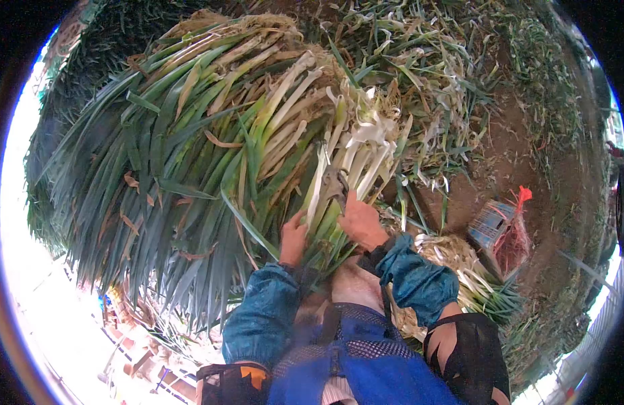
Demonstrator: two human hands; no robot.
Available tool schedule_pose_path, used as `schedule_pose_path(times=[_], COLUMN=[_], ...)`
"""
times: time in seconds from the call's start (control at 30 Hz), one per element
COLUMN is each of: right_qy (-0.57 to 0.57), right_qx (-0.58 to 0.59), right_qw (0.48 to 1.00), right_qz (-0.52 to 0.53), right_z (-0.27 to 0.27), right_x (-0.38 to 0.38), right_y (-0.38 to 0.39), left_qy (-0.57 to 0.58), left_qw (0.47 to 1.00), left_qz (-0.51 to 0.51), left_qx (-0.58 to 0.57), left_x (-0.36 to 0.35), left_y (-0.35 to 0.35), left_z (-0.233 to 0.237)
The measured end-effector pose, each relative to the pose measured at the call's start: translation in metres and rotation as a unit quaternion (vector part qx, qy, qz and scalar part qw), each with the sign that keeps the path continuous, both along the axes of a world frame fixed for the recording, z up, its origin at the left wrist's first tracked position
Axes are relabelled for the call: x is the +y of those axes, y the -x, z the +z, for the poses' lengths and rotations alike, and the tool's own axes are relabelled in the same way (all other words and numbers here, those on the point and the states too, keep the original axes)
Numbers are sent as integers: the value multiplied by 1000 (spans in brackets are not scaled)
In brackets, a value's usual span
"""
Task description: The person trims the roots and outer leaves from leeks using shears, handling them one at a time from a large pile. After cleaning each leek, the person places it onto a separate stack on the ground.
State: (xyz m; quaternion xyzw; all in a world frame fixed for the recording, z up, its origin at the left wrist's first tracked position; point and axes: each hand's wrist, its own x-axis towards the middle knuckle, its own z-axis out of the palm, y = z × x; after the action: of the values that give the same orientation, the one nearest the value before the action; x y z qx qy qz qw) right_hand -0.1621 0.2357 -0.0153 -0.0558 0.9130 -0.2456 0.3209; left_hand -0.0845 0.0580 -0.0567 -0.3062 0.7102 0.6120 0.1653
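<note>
My right hand (363, 221) is closed around the handles of dark metal shears (335, 182), whose blades point up among pale stalks. Beside it, to the left, my left hand (293, 239) has its fingers curled on a leek (318, 191) with a white shank. Several trimmed leeks (363, 156) with white shanks and roots lie just beyond both hands. A big heap of untrimmed leeks (183, 162) fills the left side, with long green leaves toward me and brownish roots at the far end. My left fingertips are partly hidden by the stalks.
Peeled leaf scraps (426, 101) cover the ground ahead. On the right, a blue-and-white printed box (491, 224) stands by a red mesh bag (513, 244). A bundle of leeks (470, 266) lies beside my right forearm. Bare soil (521, 158) shows farther right.
</note>
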Motion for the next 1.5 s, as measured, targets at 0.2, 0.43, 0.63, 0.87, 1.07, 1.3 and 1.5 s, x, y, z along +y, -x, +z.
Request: schedule_pose_path(times=[0.2, 0.43, 0.63, 0.87, 1.07, 1.3, 1.5], right_qy=[4, -45, 46, -40, 15, 178, 174], right_qx=[-53, 20, -45, 24, 11, 45, -4], right_qw=[998, 998, 995, 999, 998, 979, 982], right_qz=[25, 32, 77, 14, 60, 83, 68], right_z=[32, 3, 78, 28, 43, 53, 10], right_x=[-3, -33, -34, 39, 41, 16, 20], right_y=[-31, -6, -63, -12, -8, 2, 17], left_qy=[-79, -104, -139, 475, 578, 507, 401], left_qw=[989, 989, 988, 817, 788, 813, 879], left_qz=[92, 70, 33, -254, -172, -286, -250], left_qx=[-79, -83, -65, 205, 123, -18, -61], left_x=[-8, -25, -11, -38, -122, -41, 0], left_y=[-17, -33, -66, 50, 147, 103, 82], left_z=[2, 8, 20, 35, 21, 14, -5])
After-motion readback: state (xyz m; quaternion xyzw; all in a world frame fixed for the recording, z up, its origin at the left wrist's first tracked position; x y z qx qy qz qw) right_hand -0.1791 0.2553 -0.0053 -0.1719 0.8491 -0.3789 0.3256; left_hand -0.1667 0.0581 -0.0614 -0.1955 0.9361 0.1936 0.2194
